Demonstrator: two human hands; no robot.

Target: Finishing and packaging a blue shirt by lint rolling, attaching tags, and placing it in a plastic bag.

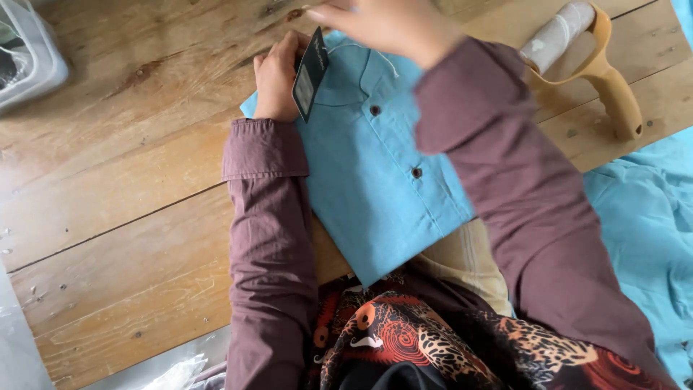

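A folded light-blue shirt (375,173) with dark buttons lies on the wooden table (123,180) in front of me. My left hand (278,76) rests on the shirt's shoulder near the collar, beside a black hang tag (310,72) that stands up on a white string. My right hand (386,25) hovers over the collar at the top edge, fingers bunched; it is blurred, and whether it pinches the string I cannot tell. Both arms wear dark maroon sleeves.
A lint roller (592,50) with a tan handle lies at the upper right. More blue fabric (650,217) is heaped at the right. A clear plastic bin (25,50) sits at the upper left. Clear plastic wrap (166,372) lies below the table edge.
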